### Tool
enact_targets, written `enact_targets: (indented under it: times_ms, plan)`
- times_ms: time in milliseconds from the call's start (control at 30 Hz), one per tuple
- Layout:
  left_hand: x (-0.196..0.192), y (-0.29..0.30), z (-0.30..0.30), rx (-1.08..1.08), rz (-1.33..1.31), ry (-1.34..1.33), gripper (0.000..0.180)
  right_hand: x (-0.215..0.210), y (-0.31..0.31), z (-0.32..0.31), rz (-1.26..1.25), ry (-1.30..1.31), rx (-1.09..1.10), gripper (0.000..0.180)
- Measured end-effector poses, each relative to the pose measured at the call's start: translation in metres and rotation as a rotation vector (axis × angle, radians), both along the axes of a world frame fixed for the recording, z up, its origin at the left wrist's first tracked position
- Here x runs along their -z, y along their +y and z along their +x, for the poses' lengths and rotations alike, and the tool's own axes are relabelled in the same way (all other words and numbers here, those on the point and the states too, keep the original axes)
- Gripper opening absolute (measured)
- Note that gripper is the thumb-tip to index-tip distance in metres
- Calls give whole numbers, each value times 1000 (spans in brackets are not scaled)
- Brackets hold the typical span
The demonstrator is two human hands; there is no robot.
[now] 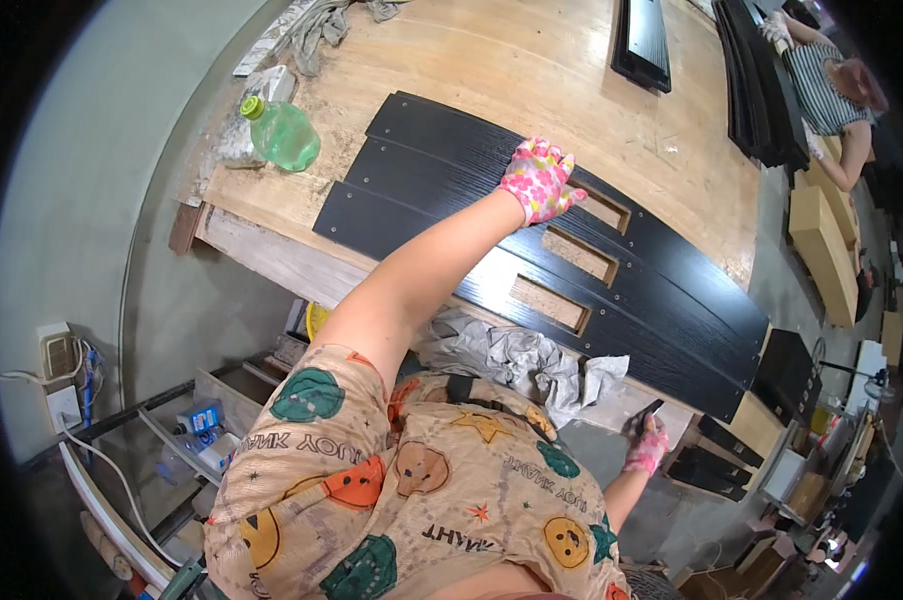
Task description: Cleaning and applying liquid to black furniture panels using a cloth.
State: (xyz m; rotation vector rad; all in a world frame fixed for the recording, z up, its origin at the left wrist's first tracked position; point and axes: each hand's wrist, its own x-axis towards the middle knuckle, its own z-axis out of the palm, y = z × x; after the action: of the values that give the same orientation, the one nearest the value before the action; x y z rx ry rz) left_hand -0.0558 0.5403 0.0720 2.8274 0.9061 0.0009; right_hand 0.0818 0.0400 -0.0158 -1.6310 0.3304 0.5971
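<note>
The left hand (538, 180), in a pink flowered glove, lies flat with fingers (559, 165) spread on the black wood-grain panels (441, 185), beside their rectangular cutouts (578, 254), on a pale wooden workbench (531, 70); the right hand (648, 442), gloved alike, is clenched around a small dark tool (650, 411) below the bench edge, near crumpled grey cloth (516, 358).

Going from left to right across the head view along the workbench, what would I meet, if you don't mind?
Green bottle → black slotted panels → left hand, in a pink floral glove, resting on the panels → stack of black boards → another person.
</note>
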Motion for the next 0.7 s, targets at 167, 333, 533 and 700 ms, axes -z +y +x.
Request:
enact_targets:
  times_ms: [167,333,533,700]
  plan:
    - [18,-2,-46,96,96,-250,60,-11,50,-14,-646,-429,-335,31]
    - [22,-1,-172,-144,260,-85,72,-110,125,-97,-486,-848,-794,48]
    - [5,23,-157,85,207,-237,57,-86,162,-122,-631,-807,-1160,53]
    - [22,53,-134,-229,301,-160,52,-71,138,-113,-626,-842,-1190,49]
